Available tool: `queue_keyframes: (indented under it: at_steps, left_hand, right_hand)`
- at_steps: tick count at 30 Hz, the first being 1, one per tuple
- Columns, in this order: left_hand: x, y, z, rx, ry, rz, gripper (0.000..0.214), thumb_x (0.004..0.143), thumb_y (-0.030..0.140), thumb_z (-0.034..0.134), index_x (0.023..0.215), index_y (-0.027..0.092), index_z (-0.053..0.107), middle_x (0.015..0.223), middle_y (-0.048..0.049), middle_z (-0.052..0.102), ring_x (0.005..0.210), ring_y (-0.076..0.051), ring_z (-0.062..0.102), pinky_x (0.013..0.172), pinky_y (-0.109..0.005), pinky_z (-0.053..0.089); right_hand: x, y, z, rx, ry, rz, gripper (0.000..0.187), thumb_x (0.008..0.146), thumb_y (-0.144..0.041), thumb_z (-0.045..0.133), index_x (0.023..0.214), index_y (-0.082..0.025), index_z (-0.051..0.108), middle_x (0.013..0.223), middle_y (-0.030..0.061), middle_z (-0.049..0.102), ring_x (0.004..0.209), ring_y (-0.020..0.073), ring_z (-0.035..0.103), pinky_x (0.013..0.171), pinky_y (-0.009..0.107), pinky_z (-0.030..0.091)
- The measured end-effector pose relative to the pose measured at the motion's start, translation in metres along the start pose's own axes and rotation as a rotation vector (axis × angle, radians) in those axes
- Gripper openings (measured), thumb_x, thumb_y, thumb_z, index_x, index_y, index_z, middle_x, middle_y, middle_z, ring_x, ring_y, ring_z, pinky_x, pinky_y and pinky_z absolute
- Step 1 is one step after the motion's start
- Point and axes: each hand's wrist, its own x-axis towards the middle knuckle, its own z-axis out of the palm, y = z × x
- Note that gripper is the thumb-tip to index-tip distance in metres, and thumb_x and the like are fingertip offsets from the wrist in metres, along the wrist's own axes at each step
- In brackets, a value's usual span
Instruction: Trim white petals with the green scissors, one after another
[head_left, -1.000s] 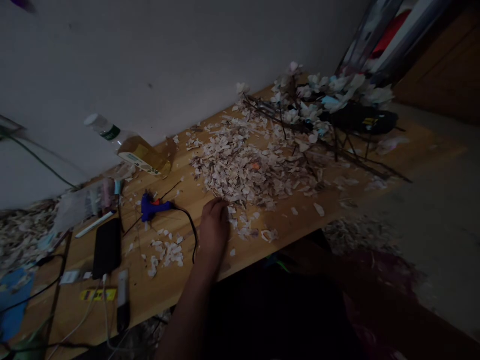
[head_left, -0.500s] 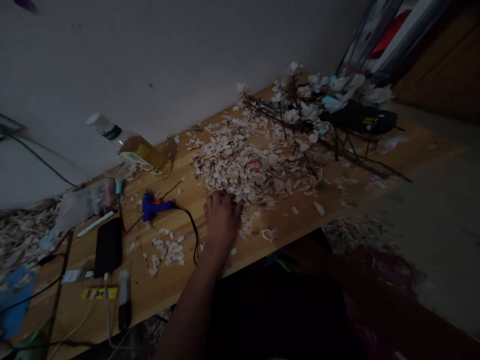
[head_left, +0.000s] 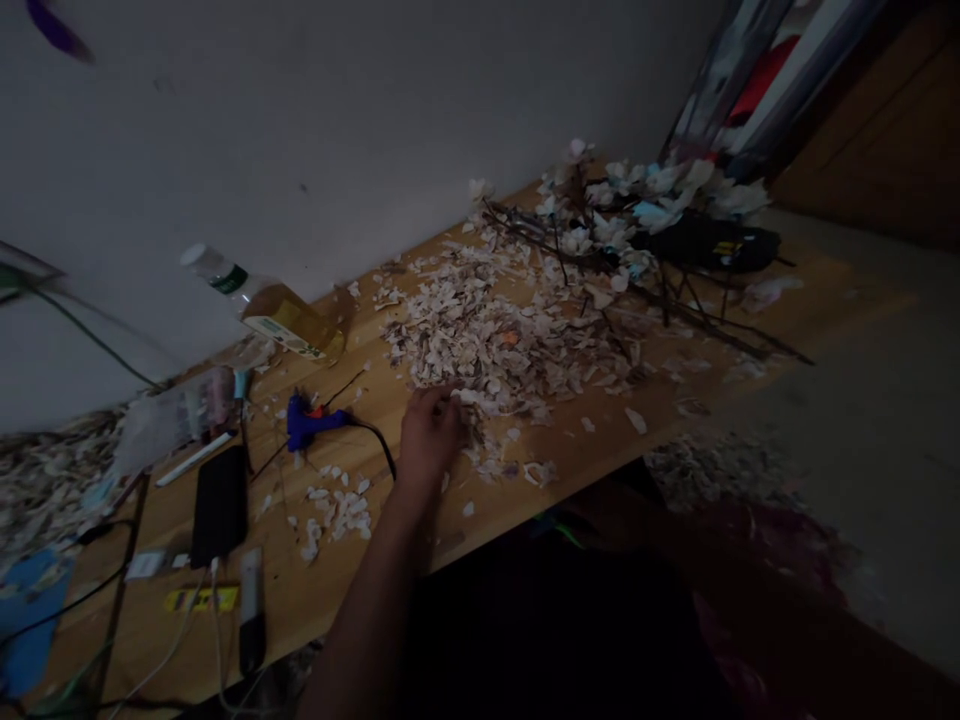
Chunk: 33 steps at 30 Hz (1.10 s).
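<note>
My left hand (head_left: 429,430) is at the near left edge of a heap of pale, dry, petal-like flakes (head_left: 487,340) on the wooden table. Its back faces me and the fingers curl down towards the thumb beside the flakes. In the dim light, whatever lies between the fingertips is hidden. To the left of the hand lies a blue glue gun (head_left: 307,422) with a black cord that runs close to the wrist. A smaller scatter of white flakes (head_left: 345,512) is spread left of my forearm. My right hand is out of view.
A bottle of yellow liquid (head_left: 289,325) stands by the wall. Branches with white blossoms (head_left: 600,225) and a black bundle (head_left: 709,243) lie at the back right. A black phone-like device (head_left: 220,507), a box cutter (head_left: 252,610) and cables are on the left.
My left hand has drawn slightly left, and its fingers look more curled. The view has shifted a little; the heap looks much the same.
</note>
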Motion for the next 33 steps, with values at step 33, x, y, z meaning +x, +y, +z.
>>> queue_keyframes:
  at_steps: [33]
  left_hand:
    - [-0.163, 0.031, -0.078, -0.694, 0.172, -0.42, 0.034, 0.083, 0.048, 0.069, 0.097, 0.018, 0.076, 0.082, -0.0061, 0.077, 0.071, -0.017, 0.069, 0.07, -0.028, 0.058]
  right_hand:
    - [-0.036, -0.028, 0.027, -0.153, -0.057, -0.069, 0.036, 0.081, -0.031, 0.062, 0.116, -0.024, 0.069, 0.12, 0.0151, 0.069, 0.118, 0.0348, 0.061, 0.102, 0.054, 0.047]
